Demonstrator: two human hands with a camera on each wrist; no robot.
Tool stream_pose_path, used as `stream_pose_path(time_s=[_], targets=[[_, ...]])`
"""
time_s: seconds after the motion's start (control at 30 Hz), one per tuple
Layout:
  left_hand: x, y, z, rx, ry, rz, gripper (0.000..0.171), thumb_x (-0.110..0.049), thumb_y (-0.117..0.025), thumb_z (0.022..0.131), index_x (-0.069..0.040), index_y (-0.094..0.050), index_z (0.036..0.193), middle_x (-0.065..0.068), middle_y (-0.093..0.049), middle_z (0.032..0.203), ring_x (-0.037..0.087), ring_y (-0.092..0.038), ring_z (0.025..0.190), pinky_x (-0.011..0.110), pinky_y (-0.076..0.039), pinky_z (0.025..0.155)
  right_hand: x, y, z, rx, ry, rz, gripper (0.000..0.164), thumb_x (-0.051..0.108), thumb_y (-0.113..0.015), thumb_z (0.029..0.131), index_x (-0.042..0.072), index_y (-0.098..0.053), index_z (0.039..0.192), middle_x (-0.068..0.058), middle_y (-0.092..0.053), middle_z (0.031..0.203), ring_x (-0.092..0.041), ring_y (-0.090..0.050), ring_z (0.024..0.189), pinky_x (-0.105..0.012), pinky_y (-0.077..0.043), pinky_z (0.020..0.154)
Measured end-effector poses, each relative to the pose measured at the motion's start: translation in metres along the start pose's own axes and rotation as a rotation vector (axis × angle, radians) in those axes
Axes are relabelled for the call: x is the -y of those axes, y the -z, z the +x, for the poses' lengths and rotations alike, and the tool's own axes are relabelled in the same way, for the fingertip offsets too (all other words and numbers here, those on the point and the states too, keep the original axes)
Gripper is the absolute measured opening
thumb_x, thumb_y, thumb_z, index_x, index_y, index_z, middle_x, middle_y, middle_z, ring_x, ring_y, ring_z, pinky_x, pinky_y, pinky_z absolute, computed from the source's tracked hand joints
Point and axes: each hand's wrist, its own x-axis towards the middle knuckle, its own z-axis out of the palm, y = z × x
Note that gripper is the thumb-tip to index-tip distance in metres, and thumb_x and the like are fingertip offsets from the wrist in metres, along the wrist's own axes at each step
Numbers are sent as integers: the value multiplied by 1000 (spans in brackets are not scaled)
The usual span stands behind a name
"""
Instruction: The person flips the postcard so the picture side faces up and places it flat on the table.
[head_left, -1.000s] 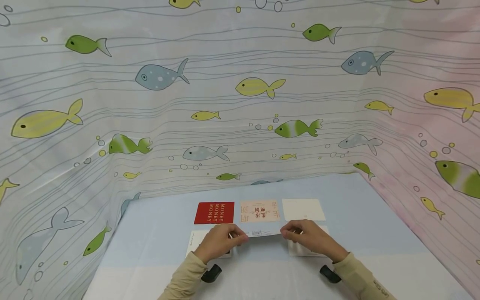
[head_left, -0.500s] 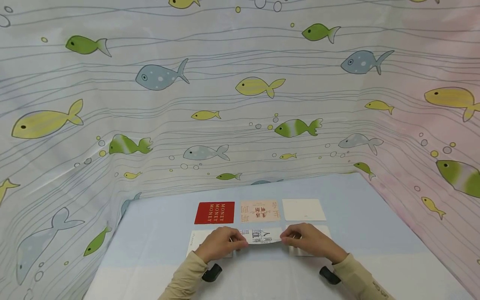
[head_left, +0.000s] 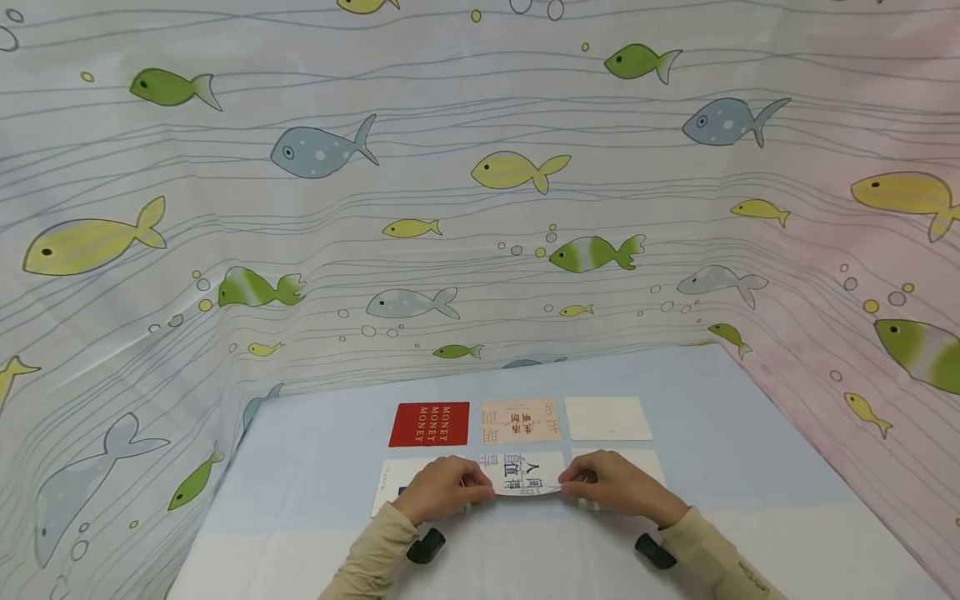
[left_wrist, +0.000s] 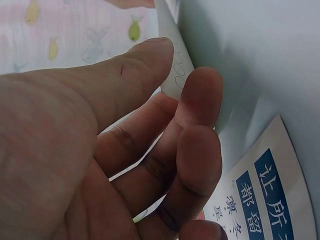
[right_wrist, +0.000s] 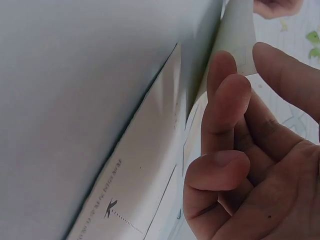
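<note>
A white postcard [head_left: 517,473] with dark Chinese lettering bends slightly between both hands, low over the table in the middle of the near row. My left hand [head_left: 444,490] pinches its near left corner; in the left wrist view, thumb and index finger meet on the card [left_wrist: 176,75]. At the near right corner, my right hand [head_left: 621,485] pinches the card [right_wrist: 236,47] between thumb and fingers. Under the left hand lies a white card [head_left: 390,479] with blue blocks of writing, partly hidden. Another white card [head_left: 651,467] lies partly covered by the right hand.
Behind the held card lie a red card [head_left: 429,424] lettered MONEY, a pale pink card [head_left: 521,422] with Chinese characters, and a plain white card [head_left: 608,418]. The pale blue and white tabletop [head_left: 757,433] meets a fish-patterned curtain [head_left: 480,275] at the back and sides.
The held postcard has tilted from nearly edge-on to lying flatter, so its lettering now shows. Both hands have lowered slightly toward the near side with it; the other cards stay put.
</note>
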Motion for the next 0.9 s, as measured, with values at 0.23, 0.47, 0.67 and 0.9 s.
stream_pose_path(time_s=[0.23, 0.47, 0.67, 0.9], targets=[[0, -2, 2, -3, -1, 6, 13, -30, -79, 89, -17, -77, 92, -13, -65, 70, 2, -54, 64, 25, -42, 59, -5, -1, 3, 5, -11, -4, 19, 31, -71, 96, 15, -76, 105, 12, -69, 92, -8, -56, 77, -26, -46, 67], [2, -6, 3, -6, 13, 5, 13, -30, -80, 88, -18, -77, 91, -14, -64, 70, 2, -53, 65, 25, -41, 61, -7, -4, 4, 5, -12, 8, 21, 28, -72, 95, 10, -75, 106, 10, -70, 91, -7, -58, 78, -25, -48, 68], [3, -7, 3, -6, 9, 7, 12, -30, -80, 87, -18, -77, 90, -14, -64, 69, 2, -53, 65, 25, -42, 61, -6, -6, 3, 8, -11, 5, 21, 25, -71, 96, 8, -75, 107, 9, -69, 90, -7, -60, 77, -25, -49, 67], [3, -9, 3, -2, 23, 8, 12, -29, -80, 87, -18, -77, 91, -14, -63, 70, 3, -53, 67, 27, -42, 63, -5, -8, 3, 10, -14, -5, 20, 24, -72, 95, 8, -74, 106, 9, -68, 90, -8, -59, 77, -25, -48, 66]])
